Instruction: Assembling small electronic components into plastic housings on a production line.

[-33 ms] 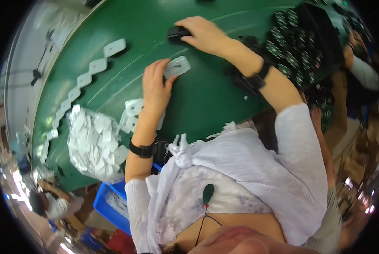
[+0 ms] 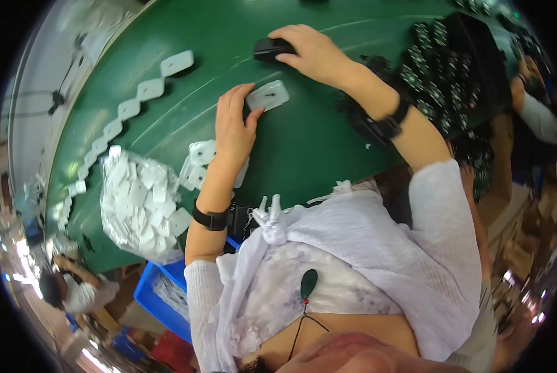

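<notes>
Thumb and fingers of my left hand [image 2: 234,127] grip the near-left end of a white rectangular plastic cover [image 2: 270,96]. A small dark mark or slot shows in the middle of this cover, which lies flat on the green table. Beyond it and to the right, my right hand [image 2: 311,53] is closed round one end of a black block-shaped object [image 2: 272,50]; its exact kind cannot be made out. The black object is on the table, a short way from the cover and not touching it.
A curved row of white covers [image 2: 150,89] runs along the left of the green table [image 2: 303,149]. A clear bag of white pieces [image 2: 138,202] and loose covers [image 2: 197,165] lie near my left forearm. Black parts [image 2: 437,74] fill the right; a blue bin [image 2: 160,292] stands below.
The whole scene has shifted slightly to the right in the picture as the view moved. Both hands keep the same holds on the white cover and the black object.
</notes>
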A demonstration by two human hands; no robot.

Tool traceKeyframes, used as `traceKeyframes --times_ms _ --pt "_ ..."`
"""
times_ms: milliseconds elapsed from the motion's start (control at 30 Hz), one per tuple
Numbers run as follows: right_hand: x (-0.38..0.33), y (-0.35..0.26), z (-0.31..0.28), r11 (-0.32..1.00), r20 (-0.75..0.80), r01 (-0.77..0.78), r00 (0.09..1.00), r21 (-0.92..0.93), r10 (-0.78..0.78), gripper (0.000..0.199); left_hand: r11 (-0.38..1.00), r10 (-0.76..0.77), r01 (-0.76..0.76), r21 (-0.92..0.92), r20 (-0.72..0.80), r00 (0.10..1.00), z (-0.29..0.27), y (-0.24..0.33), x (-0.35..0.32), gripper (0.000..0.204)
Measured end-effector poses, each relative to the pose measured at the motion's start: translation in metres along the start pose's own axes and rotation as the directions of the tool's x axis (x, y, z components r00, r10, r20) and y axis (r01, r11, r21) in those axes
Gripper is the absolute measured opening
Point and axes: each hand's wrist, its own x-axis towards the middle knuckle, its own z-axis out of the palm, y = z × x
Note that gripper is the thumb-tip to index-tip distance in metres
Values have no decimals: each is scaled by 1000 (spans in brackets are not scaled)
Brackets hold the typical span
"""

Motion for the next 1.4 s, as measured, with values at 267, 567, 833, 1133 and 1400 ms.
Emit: traceKeyframes --times_ms 267,567,833,1133,1400 --pt "-27 -49 -10 986 248 109 959 126 -138 41 989 -73 64 -130 -69 995 -18 4 -11 51" --pt "-32 -52 -3 988 296 149 943 40 -154 43 996 51 -56 71 77 996 -11 -2 -20 56" --pt "-47 -53 7 969 161 220 966 -109 -201 49 963 40 -74 258 135 990 -10 14 -25 60" --pt "-53 -65 13 952 109 198 978 -232 -177 50 928 22 -87 363 179 984 -14 22 -26 60" --pt "-50 -57 14 989 106 126 988 -84 -116 47 885 54 -147 442 215 975 -14 18 -24 58"
